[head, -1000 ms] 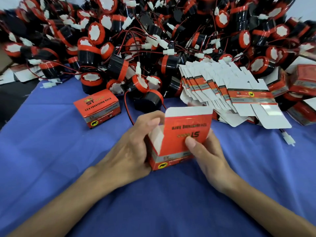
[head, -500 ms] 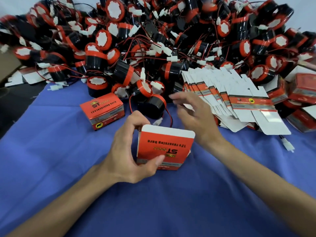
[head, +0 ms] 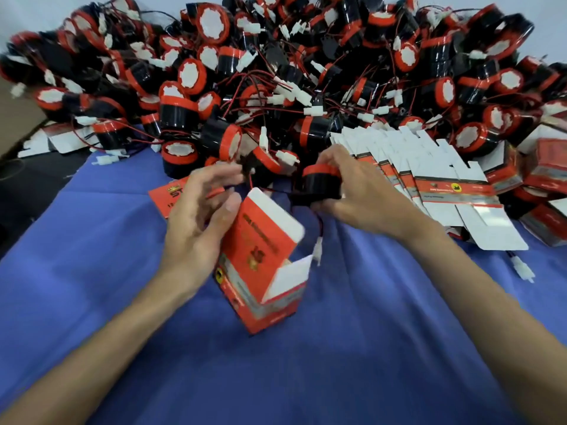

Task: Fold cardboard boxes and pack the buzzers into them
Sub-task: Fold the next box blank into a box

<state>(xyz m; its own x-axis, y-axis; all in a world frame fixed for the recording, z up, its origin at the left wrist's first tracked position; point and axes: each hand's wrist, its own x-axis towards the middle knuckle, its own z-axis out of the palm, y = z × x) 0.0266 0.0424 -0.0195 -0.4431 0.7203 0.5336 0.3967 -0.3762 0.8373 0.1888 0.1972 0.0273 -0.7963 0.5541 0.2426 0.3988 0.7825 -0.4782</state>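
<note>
- Right hand [head: 359, 191], reaching toward the buzzer pile [head: 276, 72] half a second ago, is now grasping one buzzer [head: 322, 184] at the pile's near edge. The white connector [head: 317, 253] is dangling beside the box.
- Open box [head: 260, 271] is standing tilted on the blue cloth [head: 337, 348], lid flap raised, just below the grasped buzzer.
- Progress: one closed box [head: 167, 196] is lying behind the left hand. The open box is folded but appears unfilled. Flat blanks [head: 445, 185] and most buzzers are still awaiting packing.
- Left hand [head: 196, 228] is bracing the open box with thumb and palm, fingers spread loosely rather than wrapping it.
</note>
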